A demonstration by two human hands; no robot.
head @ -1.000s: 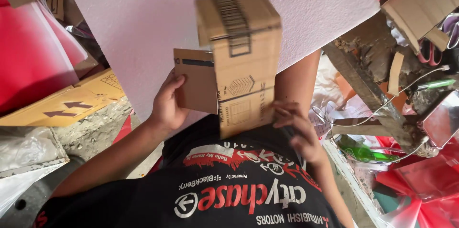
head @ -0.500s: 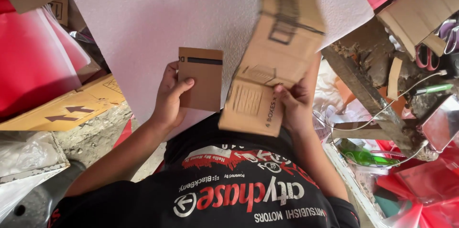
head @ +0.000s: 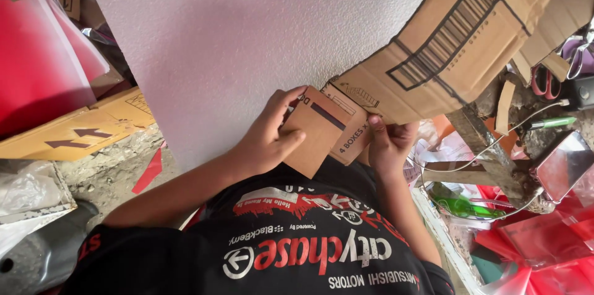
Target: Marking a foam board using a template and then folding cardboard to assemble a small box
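Close to the chest, over a white foam sheet [head: 247, 35], both hands work with pieces of brown cardboard. The left hand [head: 266, 143] is curled around a small cardboard rectangle [head: 312, 137], thumb on its face and fingers along its upper edge, holding it tilted. The right hand [head: 390, 143] is closed on the lower corner of a large cardboard sheet [head: 458, 41] printed with black bars, which rises up and to the right, away from the body. The small piece overlaps the big one's folded end, and the two touch between the hands.

The step in hand looks like setting the small piece against the large one, whether to match, line up or separate them I cannot tell. Since the large sheet is gripped only at one corner and most of it hangs free, any further handling calls for a firm pinch there and a steady left hand so the edges do not slip.

Red plastic sheets [head: 37, 66] lie to the left; scissors [head: 544, 81] and a green bottle [head: 464, 205] sit among clutter on the right.
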